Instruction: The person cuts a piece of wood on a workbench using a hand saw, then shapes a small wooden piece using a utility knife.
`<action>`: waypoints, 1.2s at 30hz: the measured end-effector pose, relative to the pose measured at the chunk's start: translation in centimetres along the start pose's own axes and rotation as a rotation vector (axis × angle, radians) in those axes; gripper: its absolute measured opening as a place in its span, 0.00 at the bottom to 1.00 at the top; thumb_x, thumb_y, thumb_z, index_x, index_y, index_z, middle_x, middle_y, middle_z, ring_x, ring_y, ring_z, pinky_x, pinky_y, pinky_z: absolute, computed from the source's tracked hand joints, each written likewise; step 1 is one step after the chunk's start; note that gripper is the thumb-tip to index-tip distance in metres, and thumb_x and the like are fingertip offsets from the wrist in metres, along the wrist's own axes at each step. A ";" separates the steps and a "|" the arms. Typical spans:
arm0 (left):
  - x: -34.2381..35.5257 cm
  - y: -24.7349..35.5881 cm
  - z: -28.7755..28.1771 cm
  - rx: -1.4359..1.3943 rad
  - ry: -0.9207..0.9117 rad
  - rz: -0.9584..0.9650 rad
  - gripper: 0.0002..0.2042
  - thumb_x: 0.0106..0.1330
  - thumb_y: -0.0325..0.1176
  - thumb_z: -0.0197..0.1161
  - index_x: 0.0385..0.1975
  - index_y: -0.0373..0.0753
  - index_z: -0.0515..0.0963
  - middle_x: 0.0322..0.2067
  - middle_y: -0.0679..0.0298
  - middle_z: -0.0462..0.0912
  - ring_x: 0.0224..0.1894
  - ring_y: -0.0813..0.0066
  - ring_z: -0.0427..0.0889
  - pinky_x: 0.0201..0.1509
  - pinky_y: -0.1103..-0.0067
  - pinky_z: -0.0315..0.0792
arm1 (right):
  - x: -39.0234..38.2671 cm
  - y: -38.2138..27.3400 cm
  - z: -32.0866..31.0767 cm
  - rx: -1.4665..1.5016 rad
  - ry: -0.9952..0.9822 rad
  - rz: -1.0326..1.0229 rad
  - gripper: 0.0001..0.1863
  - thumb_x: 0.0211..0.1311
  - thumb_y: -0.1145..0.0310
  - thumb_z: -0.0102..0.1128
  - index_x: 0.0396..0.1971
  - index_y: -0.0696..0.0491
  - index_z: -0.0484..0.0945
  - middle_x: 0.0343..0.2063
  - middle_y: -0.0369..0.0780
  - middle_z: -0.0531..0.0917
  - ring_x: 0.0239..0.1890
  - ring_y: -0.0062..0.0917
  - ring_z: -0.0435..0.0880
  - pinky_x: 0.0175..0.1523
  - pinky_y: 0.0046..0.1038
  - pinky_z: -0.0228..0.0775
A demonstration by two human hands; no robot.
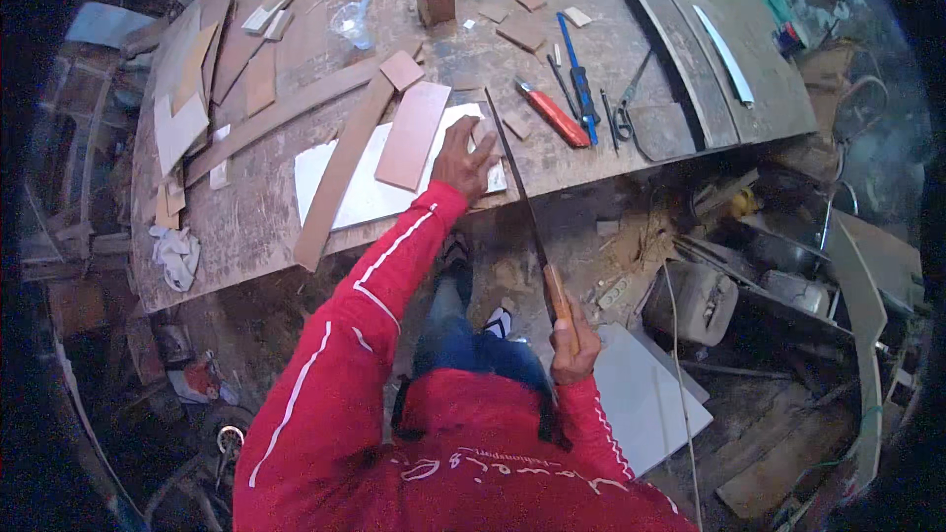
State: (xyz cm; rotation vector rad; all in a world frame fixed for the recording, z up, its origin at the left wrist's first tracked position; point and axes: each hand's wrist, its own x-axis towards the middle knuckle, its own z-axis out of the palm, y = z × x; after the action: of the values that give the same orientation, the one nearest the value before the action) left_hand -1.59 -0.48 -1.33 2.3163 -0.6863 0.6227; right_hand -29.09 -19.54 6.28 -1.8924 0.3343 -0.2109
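My left hand (460, 160) presses on the right part of a white board (330, 192) at the worktable's front edge, fingers apart. My right hand (574, 342) grips the wooden handle of a long, narrow, dark-bladed tool (522, 192), which looks like a saw; its blade runs upright in the picture beside the white board's right end. A pink rectangular piece (412, 135) and a long brown strip (340, 177) lie over the white board, with a small pink tile (402, 70) at the strip's far end.
The worktable (236, 256) holds wood offcuts (187, 108), a red utility knife (552, 113), a blue-handled tool (581, 84), scissors (624, 113), a clear cup (353, 28) and a rag (174, 256). Below right are a jerrycan (690, 300), scrap and a grey panel (645, 404).
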 end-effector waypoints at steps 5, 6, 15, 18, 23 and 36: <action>0.1 0.3 0.0 0.007 -0.016 -0.032 0.18 0.50 0.31 0.70 0.43 0.41 0.80 0.55 0.46 0.69 0.57 0.45 0.70 0.57 0.61 0.71 | -5.4 3.4 -2.8 -0.113 -0.027 0.057 0.25 0.65 0.59 0.50 0.58 0.58 0.73 0.29 0.41 0.80 0.25 0.23 0.78 0.31 0.26 0.69; 0.1 0.3 0.1 0.014 -0.015 -0.027 0.18 0.50 0.31 0.70 0.43 0.41 0.80 0.55 0.46 0.69 0.57 0.45 0.70 0.57 0.61 0.71 | -5.7 2.8 -3.1 -0.108 -0.055 0.156 0.25 0.64 0.60 0.51 0.58 0.58 0.73 0.40 0.48 0.85 0.33 0.29 0.86 0.38 0.30 0.75; 0.5 0.1 -0.5 -0.102 -0.084 -0.200 0.31 0.47 0.31 0.72 0.54 0.36 0.71 0.54 0.46 0.70 0.59 0.47 0.66 0.64 0.63 0.63 | -6.7 -2.1 -5.5 -0.026 0.090 0.178 0.29 0.65 0.53 0.50 0.58 0.60 0.73 0.17 0.31 0.75 0.16 0.13 0.67 0.22 0.20 0.57; 1.6 0.4 -0.4 -0.086 -0.096 -0.284 0.38 0.44 0.32 0.74 0.58 0.33 0.66 0.53 0.47 0.70 0.58 0.47 0.67 0.65 0.63 0.62 | -4.0 -2.9 -4.1 -0.053 0.086 0.151 0.27 0.66 0.55 0.50 0.57 0.59 0.73 0.18 0.32 0.74 0.17 0.14 0.67 0.22 0.20 0.57; 3.0 0.0 -1.2 -0.040 -0.224 -0.286 0.37 0.42 0.33 0.75 0.57 0.34 0.69 0.52 0.48 0.71 0.57 0.48 0.68 0.63 0.62 0.63 | -2.1 -2.3 -2.6 -0.054 0.045 0.069 0.27 0.65 0.55 0.50 0.58 0.58 0.73 0.20 0.33 0.75 0.19 0.15 0.68 0.24 0.21 0.60; 3.6 -0.5 -1.9 0.069 -0.328 -0.238 0.33 0.40 0.41 0.78 0.49 0.37 0.75 0.48 0.50 0.72 0.54 0.50 0.69 0.60 0.63 0.66 | -2.6 -2.3 -2.1 -0.002 0.013 0.078 0.26 0.65 0.57 0.52 0.59 0.56 0.73 0.18 0.33 0.75 0.18 0.15 0.70 0.24 0.21 0.61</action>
State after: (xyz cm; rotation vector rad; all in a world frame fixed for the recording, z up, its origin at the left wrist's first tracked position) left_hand 0.95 -0.03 1.88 2.5436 -0.5264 0.1617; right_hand -31.86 -19.84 9.23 -1.8770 0.4166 -0.1703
